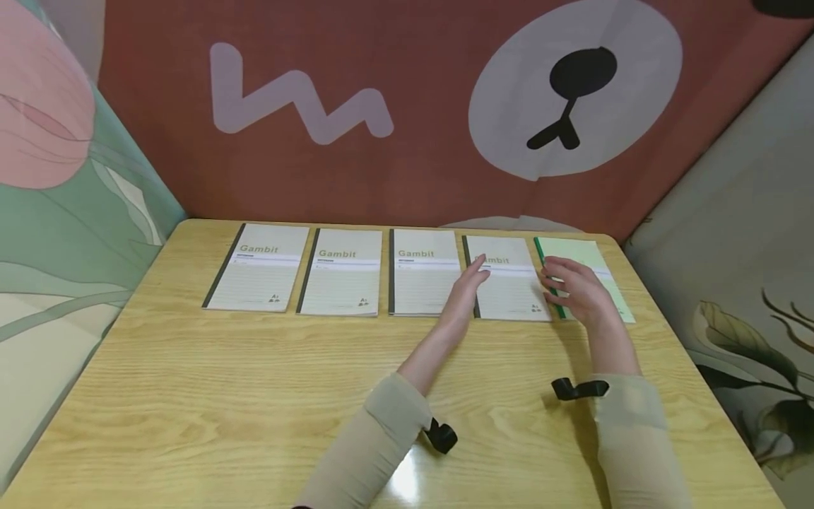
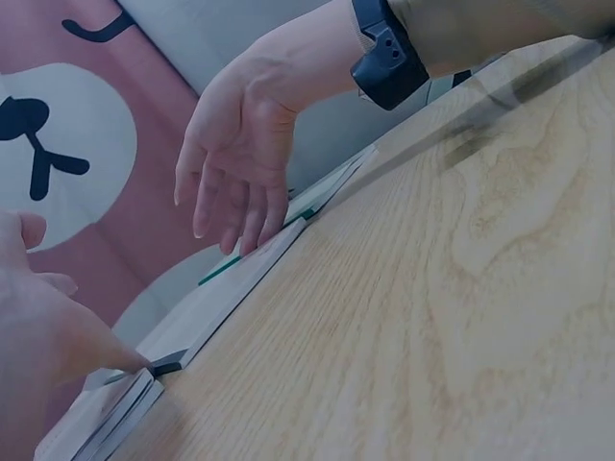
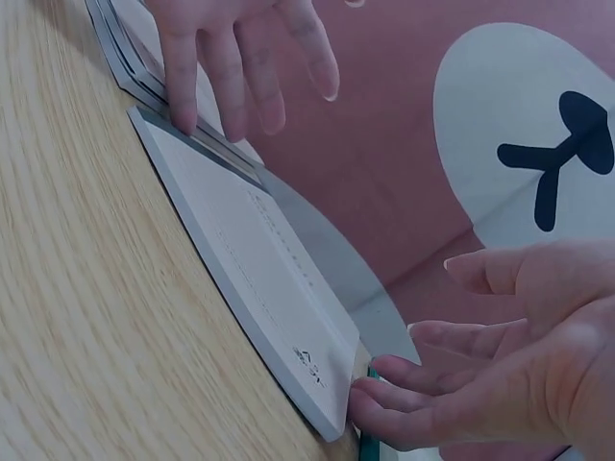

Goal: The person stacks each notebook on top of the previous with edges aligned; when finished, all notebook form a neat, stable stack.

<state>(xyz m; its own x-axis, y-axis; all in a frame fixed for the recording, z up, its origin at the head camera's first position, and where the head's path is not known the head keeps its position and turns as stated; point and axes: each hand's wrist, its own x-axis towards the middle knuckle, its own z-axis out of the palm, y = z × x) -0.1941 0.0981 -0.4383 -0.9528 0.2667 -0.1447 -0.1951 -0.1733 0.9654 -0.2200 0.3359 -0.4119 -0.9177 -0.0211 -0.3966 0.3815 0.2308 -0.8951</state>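
My left hand (image 1: 463,291) stands on edge with its fingers straight, at the dark spine of the rightmost white notebook (image 1: 509,300). In the right wrist view its fingertips (image 3: 183,117) reach down to that spine. On the notebook's other side is my right hand (image 1: 580,290), its fingers loosely bent. It hangs over the green spine of a pale green notebook (image 1: 610,283), and the right wrist view has its fingertips close against the white notebook's edge. Neither hand grips anything. Left of my left hand lies another white notebook (image 1: 420,293), marked Gambit.
Two more white notebooks, one in the middle left (image 1: 340,290) and one at the far left (image 1: 254,286), continue the row along the back of the wooden table (image 1: 254,396). Behind the table rises a reddish wall cloth (image 1: 432,177) with a cartoon face.
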